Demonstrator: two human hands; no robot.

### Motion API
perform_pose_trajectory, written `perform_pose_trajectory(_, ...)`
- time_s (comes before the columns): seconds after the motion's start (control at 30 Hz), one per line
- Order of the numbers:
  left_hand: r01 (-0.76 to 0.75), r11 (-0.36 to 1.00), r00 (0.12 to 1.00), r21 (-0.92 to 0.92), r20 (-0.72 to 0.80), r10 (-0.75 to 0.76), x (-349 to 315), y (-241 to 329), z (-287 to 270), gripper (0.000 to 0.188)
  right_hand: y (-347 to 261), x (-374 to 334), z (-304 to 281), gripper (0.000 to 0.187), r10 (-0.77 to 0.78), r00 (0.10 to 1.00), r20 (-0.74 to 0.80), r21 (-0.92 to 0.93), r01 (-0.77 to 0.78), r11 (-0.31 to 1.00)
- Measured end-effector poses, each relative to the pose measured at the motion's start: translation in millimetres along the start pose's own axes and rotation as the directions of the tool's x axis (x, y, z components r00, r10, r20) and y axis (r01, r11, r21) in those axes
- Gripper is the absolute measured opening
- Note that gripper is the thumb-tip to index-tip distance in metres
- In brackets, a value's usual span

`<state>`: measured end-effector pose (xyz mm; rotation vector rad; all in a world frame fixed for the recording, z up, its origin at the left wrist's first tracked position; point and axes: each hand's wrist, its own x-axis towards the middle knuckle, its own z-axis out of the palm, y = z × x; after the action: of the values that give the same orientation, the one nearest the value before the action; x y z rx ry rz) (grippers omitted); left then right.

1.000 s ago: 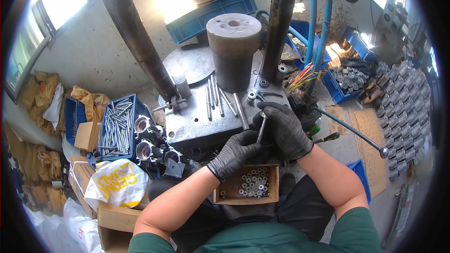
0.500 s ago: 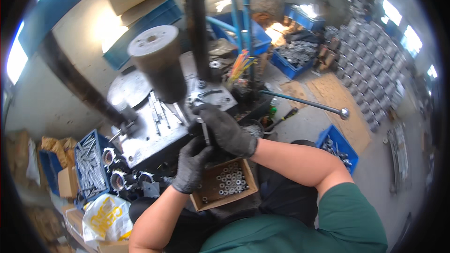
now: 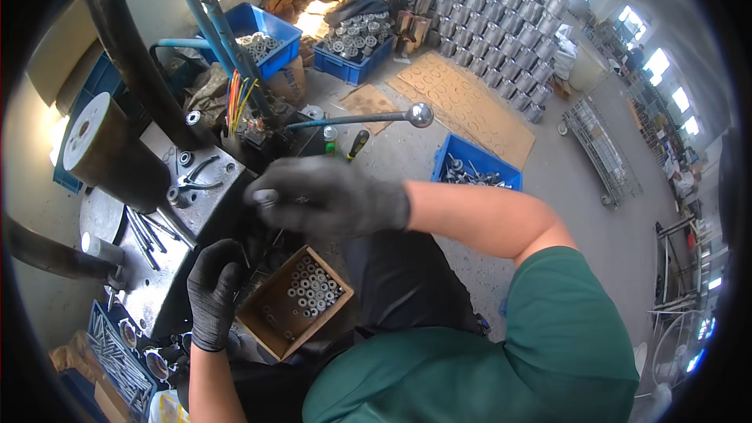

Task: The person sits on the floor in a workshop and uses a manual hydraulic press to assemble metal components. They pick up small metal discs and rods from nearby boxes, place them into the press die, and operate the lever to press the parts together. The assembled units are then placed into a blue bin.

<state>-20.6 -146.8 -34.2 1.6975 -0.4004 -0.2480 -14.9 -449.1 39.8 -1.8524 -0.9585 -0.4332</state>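
Observation:
My right hand, in a dark grey glove and slightly blurred, is closed around a metal shaft. Only a rounded silver end pokes out by the thumb. It hovers over my lap, to the right of the press table. My left hand, gloved alike, is beside the table edge with fingers loosely bent and thumb apart; nothing shows in it. Between my knees stands a cardboard box with many small metal rings. On the metal table lie several rods and pliers, near a thick steel ram.
A lever with a ball end juts out right of the press. Beyond it are a screwdriver, a blue bin of shafted parts, stacked metal cylinders and a wire cart. A blue bin of rods sits lower left.
My hands have separated: the right has moved away rightward with the shaft, the left has let go and stays by the table. The view has turned to the right.

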Motion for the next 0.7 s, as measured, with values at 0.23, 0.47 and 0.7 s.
perform_pose_trajectory(0.23,-0.111,0.894,0.972,0.434,0.235,0.007,-10,-27,4,0.038,28,-250,-149,0.037,0.857,0.381,-0.347,-0.219,-0.921,0.321)
perform_pose_trajectory(0.47,-0.203,0.736,0.884,0.646,0.444,-0.147,-14,-12,18,0.04,32,-617,-191,0.039,0.802,0.066,-0.593,-0.398,-0.89,-0.221)
perform_pose_trajectory(0.7,-0.09,0.78,0.891,0.619,0.401,-0.215,-49,-91,-7,0.039,-74,-643,-164,0.043,0.79,-0.284,-0.544,-0.197,-0.872,-0.449)
